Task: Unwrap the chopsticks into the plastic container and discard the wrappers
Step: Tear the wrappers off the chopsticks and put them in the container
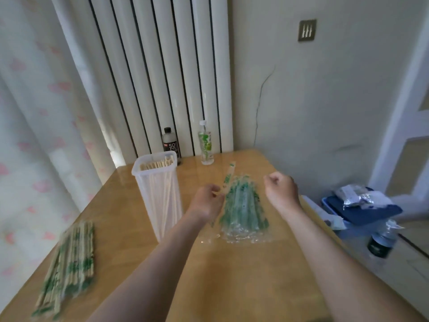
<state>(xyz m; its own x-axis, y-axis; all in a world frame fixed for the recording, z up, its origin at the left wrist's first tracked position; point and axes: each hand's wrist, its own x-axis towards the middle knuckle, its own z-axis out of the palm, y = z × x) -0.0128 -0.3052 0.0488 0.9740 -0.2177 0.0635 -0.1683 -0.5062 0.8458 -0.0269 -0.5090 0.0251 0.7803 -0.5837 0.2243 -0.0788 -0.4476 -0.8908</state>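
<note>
Wooden table (232,275): dark soda bottle (170,145) and green-labelled clear bottle (206,145) at far edge, white radiator (162,66) behind; blue box (362,210) off right side.

Soft daylight from left curtain (34,135), table (232,275) glare, blurred, warped edges

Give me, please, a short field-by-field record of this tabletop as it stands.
left hand: pinches one green-printed wrapper; contents unclear
right hand: fingers curled, nothing seen in them
plastic container: upright, holding bare chopsticks
wrapper pile: on the table, between the hands
wrapped chopsticks: heap at the near left
far edge: dark bottle, clear bottle
</note>
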